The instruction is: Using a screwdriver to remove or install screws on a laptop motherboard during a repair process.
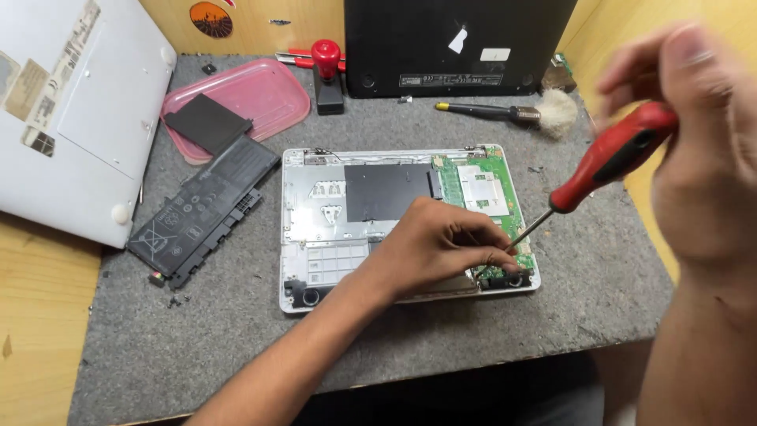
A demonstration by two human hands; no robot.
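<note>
**Red-handled screwdriver working at the laptop's near right corner**

Red and black, the screwdriver [587,177] is slanting down from the right hand [694,150], whose fingers are closing around its handle, raised and blurred at the right. Its tip is meeting the green board just beside the left hand's [441,248] fingertips [501,256], which are pinching together there; whether they hold anything is unclear. That forearm is reaching across the opened white laptop [315,229], lying on grey felt matting [236,339].
</note>
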